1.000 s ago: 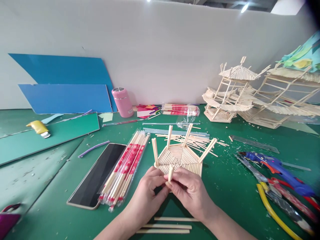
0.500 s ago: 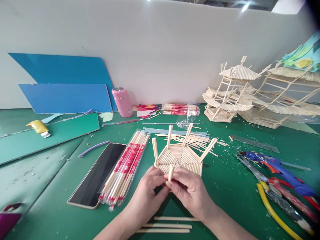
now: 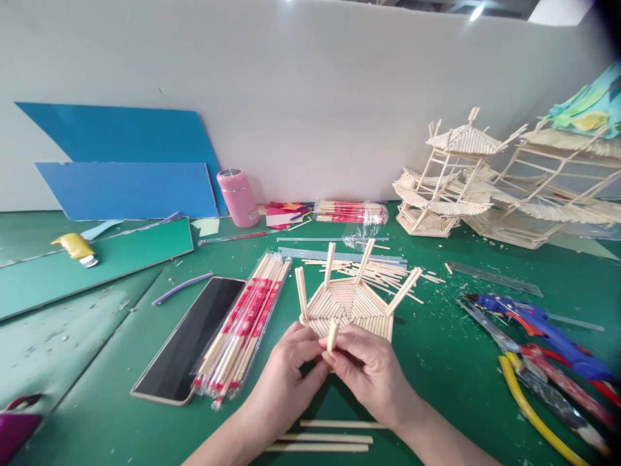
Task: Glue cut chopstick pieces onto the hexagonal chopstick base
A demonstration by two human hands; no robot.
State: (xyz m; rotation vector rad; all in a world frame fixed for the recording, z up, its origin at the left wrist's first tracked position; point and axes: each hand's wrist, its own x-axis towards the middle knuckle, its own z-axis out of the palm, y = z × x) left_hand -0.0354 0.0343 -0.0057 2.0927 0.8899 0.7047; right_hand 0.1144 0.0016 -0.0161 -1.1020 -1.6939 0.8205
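Note:
A hexagonal base of short wooden sticks (image 3: 345, 299) lies on the green table in front of me, with paired sticks (image 3: 328, 265) standing up at its far and side corners. At the near corner an upright wooden stick post (image 3: 332, 335) rises between my hands. My left hand (image 3: 291, 370) is closed with thumb and fingertips at the post's foot. From the other side, my right hand (image 3: 372, 374) pinches the post between thumb and finger. The lower part of the post and the base's near edge are hidden by my fingers. Long loose sticks (image 3: 323, 447) lie nearest me.
Wrapped chopsticks (image 3: 247, 323) and a phone (image 3: 194, 336) lie left. Behind the base are scattered short sticks (image 3: 388, 278) and a pink flask (image 3: 239, 199). On the right are a blue glue gun (image 3: 543, 327), pliers (image 3: 528, 382) and stick-built pagoda models (image 3: 444, 194).

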